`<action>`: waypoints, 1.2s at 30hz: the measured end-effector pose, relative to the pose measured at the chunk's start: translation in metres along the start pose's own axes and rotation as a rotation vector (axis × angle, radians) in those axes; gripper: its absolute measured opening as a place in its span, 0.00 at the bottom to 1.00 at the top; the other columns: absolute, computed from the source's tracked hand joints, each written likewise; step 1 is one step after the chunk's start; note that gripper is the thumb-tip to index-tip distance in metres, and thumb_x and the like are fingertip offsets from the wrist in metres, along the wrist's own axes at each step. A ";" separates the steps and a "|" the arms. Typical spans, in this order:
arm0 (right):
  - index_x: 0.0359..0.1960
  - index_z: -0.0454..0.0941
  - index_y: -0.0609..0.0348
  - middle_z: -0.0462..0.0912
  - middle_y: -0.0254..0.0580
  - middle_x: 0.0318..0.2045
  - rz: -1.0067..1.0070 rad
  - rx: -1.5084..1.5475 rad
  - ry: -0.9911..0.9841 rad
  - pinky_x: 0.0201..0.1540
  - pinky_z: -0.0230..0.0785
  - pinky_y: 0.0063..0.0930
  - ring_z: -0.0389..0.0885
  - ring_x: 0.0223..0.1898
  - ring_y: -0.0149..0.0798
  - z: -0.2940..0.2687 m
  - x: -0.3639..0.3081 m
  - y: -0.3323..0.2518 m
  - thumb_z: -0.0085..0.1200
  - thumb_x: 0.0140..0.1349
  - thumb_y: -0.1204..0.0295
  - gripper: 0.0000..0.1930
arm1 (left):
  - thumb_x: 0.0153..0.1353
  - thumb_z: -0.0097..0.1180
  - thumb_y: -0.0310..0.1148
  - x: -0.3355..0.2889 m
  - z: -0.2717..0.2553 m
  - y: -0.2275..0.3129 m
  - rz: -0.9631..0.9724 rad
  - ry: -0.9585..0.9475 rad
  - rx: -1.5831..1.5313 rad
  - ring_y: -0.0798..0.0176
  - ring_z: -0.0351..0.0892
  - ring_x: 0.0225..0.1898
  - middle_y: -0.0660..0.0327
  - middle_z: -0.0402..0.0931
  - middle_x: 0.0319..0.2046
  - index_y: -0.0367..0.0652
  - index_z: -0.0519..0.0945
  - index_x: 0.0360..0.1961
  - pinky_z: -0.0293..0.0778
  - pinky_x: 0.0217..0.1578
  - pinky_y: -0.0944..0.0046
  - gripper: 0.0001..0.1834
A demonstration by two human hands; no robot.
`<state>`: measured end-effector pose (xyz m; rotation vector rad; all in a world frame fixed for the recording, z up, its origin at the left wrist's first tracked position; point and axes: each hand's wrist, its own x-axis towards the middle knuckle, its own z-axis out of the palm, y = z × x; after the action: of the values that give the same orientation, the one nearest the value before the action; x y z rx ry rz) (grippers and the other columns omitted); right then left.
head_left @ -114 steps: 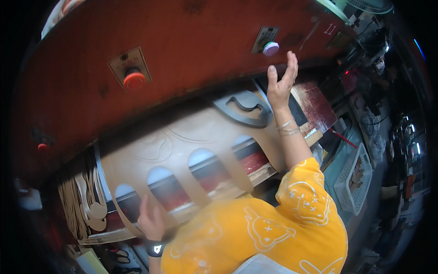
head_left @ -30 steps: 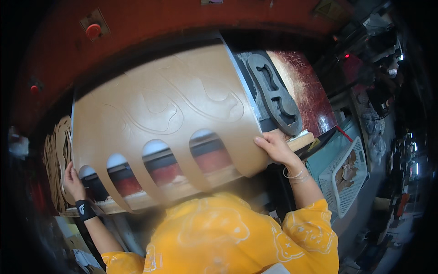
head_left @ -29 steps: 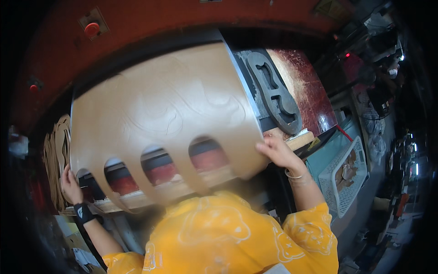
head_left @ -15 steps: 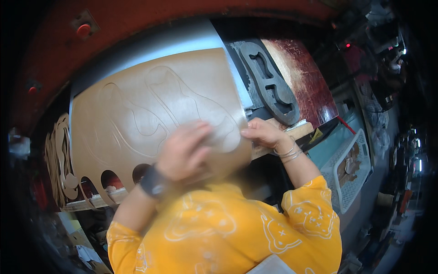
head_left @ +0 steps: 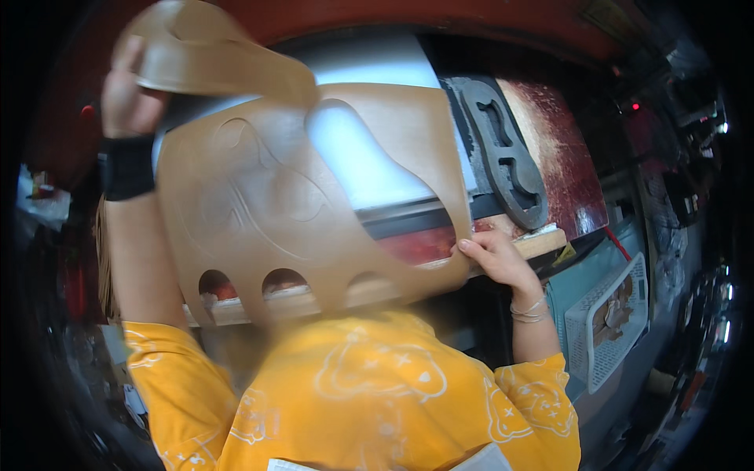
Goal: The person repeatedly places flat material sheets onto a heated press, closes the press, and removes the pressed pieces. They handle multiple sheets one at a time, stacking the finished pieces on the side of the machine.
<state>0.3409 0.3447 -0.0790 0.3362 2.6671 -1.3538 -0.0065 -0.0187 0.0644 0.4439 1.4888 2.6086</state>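
Note:
My left hand [head_left: 129, 104], with a black band at its wrist, is raised at the upper left and closed on the edge of a tan sole-shaped piece [head_left: 224, 63]. The piece hangs over the far left part of a tan sheet [head_left: 428, 137]. A sole-shaped hole in that sheet lets the pale board [head_left: 353, 161] beneath show through. Left of the hole, more sole outlines are cut into the sheet. My right hand [head_left: 501, 259] pinches the sheet's right edge near its front corner. Rounded notches run along the sheet's front edge.
A dark metal sole-shaped cutting die [head_left: 503, 157] lies right of the sheet, beside a worn red board [head_left: 561, 157]. A white plastic basket [head_left: 585, 353] with tan scraps stands lower right. Tan strips [head_left: 104, 259] hang at the left. A red machine beam [head_left: 353, 17] spans the back.
My left hand has moved from the sheet's middle up and left, lifting the sole-shaped piece out and leaving a hole. My right hand still holds the sheet's edge. The view has shifted slightly.

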 end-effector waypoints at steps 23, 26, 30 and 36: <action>0.31 0.79 0.62 0.82 0.35 0.29 -0.017 0.220 -0.323 0.38 0.69 0.24 0.74 0.34 0.23 0.091 0.071 -0.088 0.56 0.60 0.67 0.09 | 0.66 0.50 0.41 -0.100 -0.016 -0.033 0.067 -0.173 0.674 0.64 0.81 0.37 0.56 0.82 0.37 0.33 0.79 0.42 0.76 0.41 0.64 0.19; 0.29 0.79 0.64 0.82 0.39 0.28 -0.126 0.078 -0.385 0.37 0.71 0.23 0.78 0.31 0.28 0.073 0.062 -0.107 0.57 0.59 0.71 0.07 | 0.66 0.53 0.38 -0.042 -0.056 0.066 0.111 0.149 0.286 0.62 0.76 0.51 0.58 0.76 0.51 0.34 0.74 0.53 0.70 0.54 0.63 0.21; 0.28 0.79 0.67 0.84 0.51 0.36 -0.341 -0.232 0.020 0.41 0.73 0.26 0.84 0.38 0.39 0.058 0.057 -0.145 0.57 0.58 0.72 0.09 | 0.66 0.52 0.38 -0.037 -0.091 0.141 0.554 0.207 0.565 0.52 0.75 0.50 0.48 0.73 0.52 0.38 0.65 0.62 0.73 0.52 0.54 0.27; 0.35 0.76 0.59 0.76 0.30 0.29 -0.095 0.361 -0.780 0.36 0.68 0.21 0.73 0.32 0.25 0.146 0.117 -0.172 0.56 0.62 0.67 0.09 | 0.52 0.51 0.26 -0.128 -0.084 0.021 0.390 -0.515 1.063 0.52 0.69 0.60 0.51 0.72 0.56 0.37 0.73 0.57 0.62 0.62 0.56 0.27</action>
<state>0.1865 0.1447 -0.0559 -0.2528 1.8222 -1.5702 0.0910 -0.1285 0.0174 1.4497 2.5823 1.4072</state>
